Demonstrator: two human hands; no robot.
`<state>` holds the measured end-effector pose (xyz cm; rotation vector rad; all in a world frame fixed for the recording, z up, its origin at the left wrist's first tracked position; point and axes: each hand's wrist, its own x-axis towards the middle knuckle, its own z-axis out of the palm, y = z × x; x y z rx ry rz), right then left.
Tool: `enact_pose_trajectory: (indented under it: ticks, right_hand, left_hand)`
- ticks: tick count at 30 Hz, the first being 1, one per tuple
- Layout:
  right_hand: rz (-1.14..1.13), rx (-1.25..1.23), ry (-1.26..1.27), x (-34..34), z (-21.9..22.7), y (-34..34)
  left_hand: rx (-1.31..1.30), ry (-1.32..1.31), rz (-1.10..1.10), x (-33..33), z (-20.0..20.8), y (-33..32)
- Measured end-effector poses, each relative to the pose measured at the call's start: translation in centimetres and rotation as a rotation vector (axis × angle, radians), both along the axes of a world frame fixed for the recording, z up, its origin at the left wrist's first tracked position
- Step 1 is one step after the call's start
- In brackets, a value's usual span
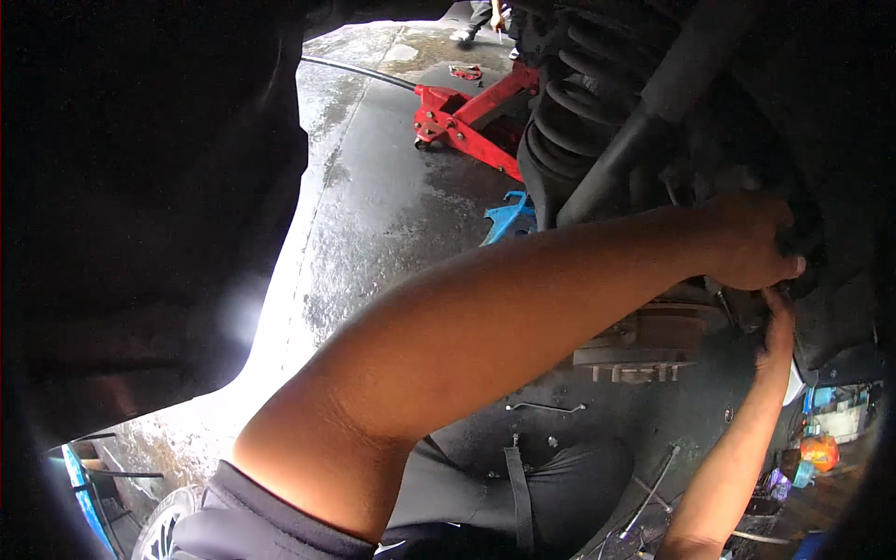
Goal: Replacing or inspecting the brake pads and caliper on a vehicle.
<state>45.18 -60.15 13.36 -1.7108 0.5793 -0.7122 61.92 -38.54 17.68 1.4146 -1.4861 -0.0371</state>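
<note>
My left arm stretches across the view to the right, under the dark wheel arch. There my left hand [751, 245] is closed, its fingers bent round something lost in the shadow. Just below it, my right hand [777, 327] reaches upward from the lower right, its fingertips close to the left hand and partly hidden among dark parts. Both hands are beside the suspension, where a coil spring [574, 117] and a thick shock absorber [644, 140] show. Beneath my left forearm sits a rusty brake disc [639, 355] with studs.
A red floor jack [471, 126] stands beyond the spring, with a blue metal stand [509, 219] nearer. On the dark floor lie a wrench [546, 407] and a long-handled tool [651, 490]. Clutter including an orange item [819, 454] is at right. Another person's hand [497, 21] shows far off.
</note>
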Motion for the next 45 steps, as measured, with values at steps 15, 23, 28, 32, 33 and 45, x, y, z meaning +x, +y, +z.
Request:
enact_pose_trajectory:
  ticks: [15,23,28,32,33,45]
  right_hand:
    - [-0.607,-1.125,-0.211,-2.5,-0.7,9.9]
    - [0.189,-1.524,0.116,5.7,-2.8,16.9]
    - [0.025,-1.765,0.184,7.2,-1.8,15.2]
    - [0.091,-1.76,0.178,6.9,-2.7,15.1]
    - [0.097,-1.728,0.191,6.9,-3.1,15.1]
    - [0.086,-1.773,0.144,7.4,-3.4,15.1]
  left_hand:
    - [0.3,0.719,0.21,3.4,-19.9,10.0]
    - [0.579,0.647,0.041,2.0,-19.5,8.6]
    - [0.416,0.378,0.19,0.9,-20.3,8.4]
    - [0.361,0.389,0.313,-0.1,-20.8,7.7]
    - [0.361,0.39,0.317,-0.2,-20.9,7.6]
    - [0.393,0.752,0.463,0.6,-19.4,6.4]
